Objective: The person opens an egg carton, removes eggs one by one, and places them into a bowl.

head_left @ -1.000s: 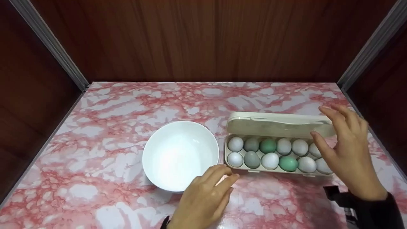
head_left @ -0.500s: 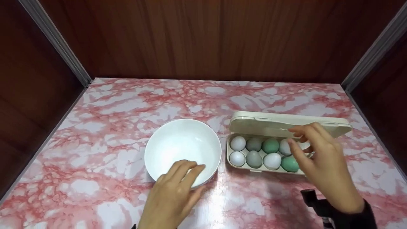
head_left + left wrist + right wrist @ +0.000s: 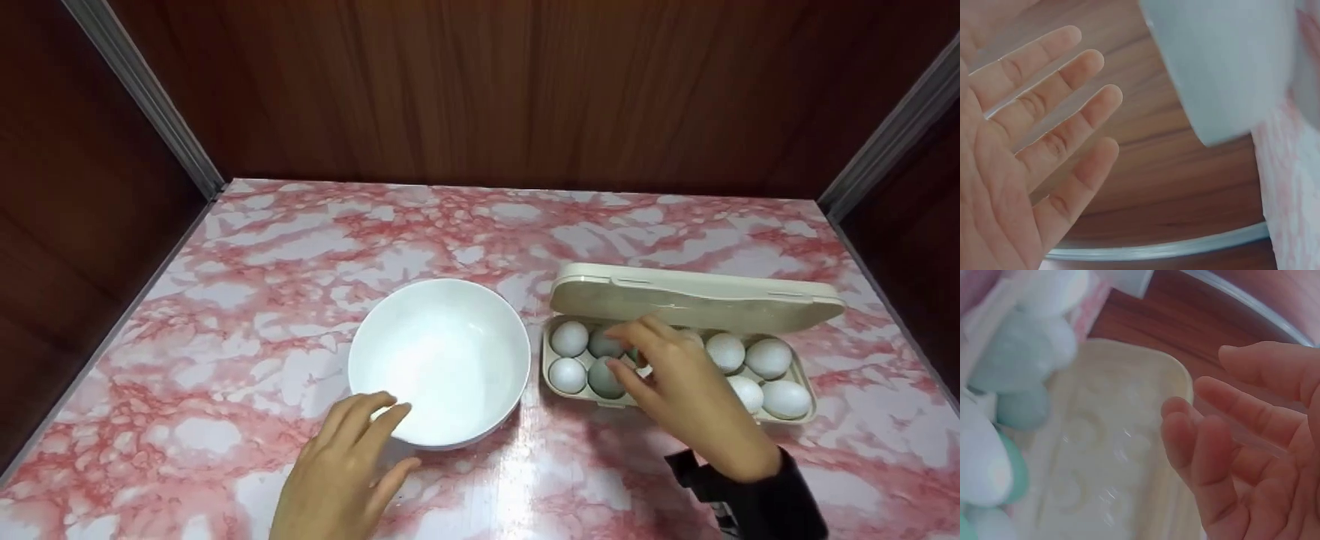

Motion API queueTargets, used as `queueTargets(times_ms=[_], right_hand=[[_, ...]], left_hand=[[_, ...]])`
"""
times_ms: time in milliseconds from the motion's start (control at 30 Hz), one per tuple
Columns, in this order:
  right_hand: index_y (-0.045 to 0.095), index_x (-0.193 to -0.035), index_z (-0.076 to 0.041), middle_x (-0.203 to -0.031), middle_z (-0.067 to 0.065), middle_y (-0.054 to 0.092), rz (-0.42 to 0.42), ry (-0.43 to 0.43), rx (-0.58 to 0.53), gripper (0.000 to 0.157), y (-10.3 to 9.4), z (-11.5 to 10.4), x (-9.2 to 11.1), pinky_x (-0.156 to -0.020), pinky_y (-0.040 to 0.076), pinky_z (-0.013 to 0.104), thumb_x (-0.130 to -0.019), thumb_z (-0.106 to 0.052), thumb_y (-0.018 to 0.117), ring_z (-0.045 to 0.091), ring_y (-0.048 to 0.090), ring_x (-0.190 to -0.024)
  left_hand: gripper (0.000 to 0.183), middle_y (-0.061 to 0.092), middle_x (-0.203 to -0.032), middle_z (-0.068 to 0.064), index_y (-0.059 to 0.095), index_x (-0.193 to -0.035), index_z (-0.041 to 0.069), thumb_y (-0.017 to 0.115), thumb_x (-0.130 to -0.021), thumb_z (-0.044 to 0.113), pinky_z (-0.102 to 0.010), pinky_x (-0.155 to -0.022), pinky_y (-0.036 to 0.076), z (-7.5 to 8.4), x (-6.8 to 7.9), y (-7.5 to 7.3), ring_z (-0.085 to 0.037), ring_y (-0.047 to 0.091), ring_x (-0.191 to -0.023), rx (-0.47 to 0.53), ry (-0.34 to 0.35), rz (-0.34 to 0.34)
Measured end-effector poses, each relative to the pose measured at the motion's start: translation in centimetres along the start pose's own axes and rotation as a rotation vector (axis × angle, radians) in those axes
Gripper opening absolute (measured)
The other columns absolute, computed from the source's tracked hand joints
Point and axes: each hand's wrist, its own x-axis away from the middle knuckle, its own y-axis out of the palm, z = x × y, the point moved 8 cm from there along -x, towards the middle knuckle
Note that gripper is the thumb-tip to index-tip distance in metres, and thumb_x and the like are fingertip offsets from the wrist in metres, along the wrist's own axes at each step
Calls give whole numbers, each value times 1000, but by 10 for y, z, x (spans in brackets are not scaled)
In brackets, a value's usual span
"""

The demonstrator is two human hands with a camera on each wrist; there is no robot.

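A white bowl [image 3: 442, 360] stands on the table, and my left hand [image 3: 337, 457] hovers by its near left rim, fingers spread and holding nothing. In the left wrist view the palm and straight fingers [image 3: 1081, 121] show, with the bowl's side [image 3: 1224, 67] apart from them. My right hand [image 3: 679, 382] hangs over the middle of an egg box [image 3: 806, 382] whose lid [image 3: 697, 300] is raised. It holds nothing; its fingers are loosely bent. White eggs [image 3: 786, 399] and grey-green eggs [image 3: 606, 377] sit in two rows; the hand hides several.
The table [image 3: 300, 247] has a pink and white marbled top. Dark wooden panels [image 3: 517, 90] rise behind it and at both sides, with grey metal strips [image 3: 142, 97] at the corners. The egg box stands close to the bowl's right.
My right hand has moved left along the egg box, from its right end to above its middle. The left hand has moved left, from the bowl's near right side to its near left.
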Motion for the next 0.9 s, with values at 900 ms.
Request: queueTargets(times_ms=[900], right_hand=[[68,-109,-6,-113,6,64,-163,-192,22,33,72,-6,-5,-85,55,38,-78,3,79,25,60,-102]], left_hand=[[45,62,-110,-3,70,-104,7,89,-63,5,-35,-84,61,-13,12,14,-27,62,-109,35,102,138]])
